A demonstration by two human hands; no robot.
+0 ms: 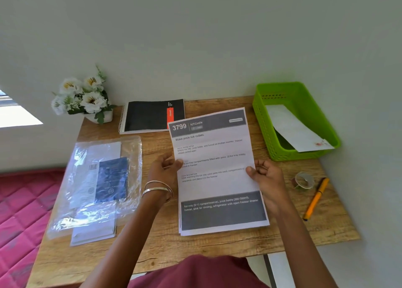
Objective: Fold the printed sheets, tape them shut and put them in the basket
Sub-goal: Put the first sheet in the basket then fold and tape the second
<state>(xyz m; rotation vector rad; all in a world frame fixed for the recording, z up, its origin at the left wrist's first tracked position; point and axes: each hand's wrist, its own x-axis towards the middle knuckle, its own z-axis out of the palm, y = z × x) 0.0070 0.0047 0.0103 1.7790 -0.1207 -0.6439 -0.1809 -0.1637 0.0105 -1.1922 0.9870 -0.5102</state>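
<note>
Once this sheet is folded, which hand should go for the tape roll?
Right. The tape roll lies beside the right hand, next to the orange pen. The left hand grips the printed sheet's far edge and would have to cross it.

You have two hands, the left hand (166,168) and right hand (266,179), one small stack of printed sheets (215,170), one folded sheet (298,131), one green basket (304,96), one tape roll (304,180), one orange pen (316,198), one notebook (150,115), one plastic sleeve (97,183), one flower pot (82,98) and two bangles (157,189).
</note>
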